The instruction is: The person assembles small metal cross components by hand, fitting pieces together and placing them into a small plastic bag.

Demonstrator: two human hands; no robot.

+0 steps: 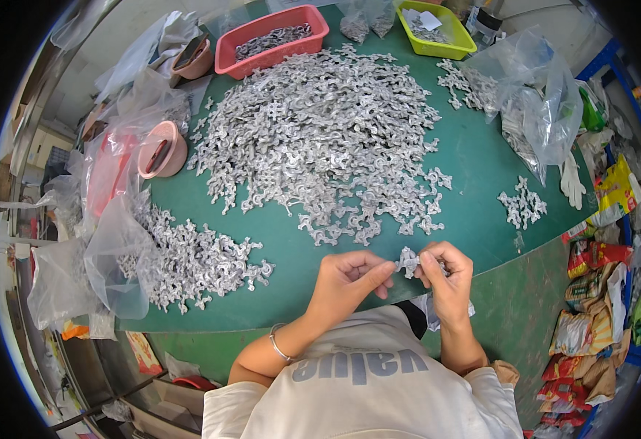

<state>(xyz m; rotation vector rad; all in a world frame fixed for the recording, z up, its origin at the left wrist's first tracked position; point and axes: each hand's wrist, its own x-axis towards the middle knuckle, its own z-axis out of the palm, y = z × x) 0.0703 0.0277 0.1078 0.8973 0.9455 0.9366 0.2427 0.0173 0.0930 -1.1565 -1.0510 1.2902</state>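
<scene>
In front of my body, over the table's near edge, my right hand (447,282) pinches a small silver cast metal part (407,261) with several knobby arms. From the other side my left hand (353,282) is closed, its thumb and index fingertips at the part's left end. More of the silver metal lies within my right fingers, partly covered. Beyond my hands spreads a big heap of similar silver metal parts (320,132). A smaller pile of them (196,256) lies to the left, and a little cluster (523,203) sits to the right.
The table has a green top (474,183). At its far side stand a red basket (276,62) with metal pieces and a yellow-green basket (441,45). Pink pots (165,150) and plastic bags (119,256) crowd the left. A clear bag (540,95) and white glove (571,181) lie right.
</scene>
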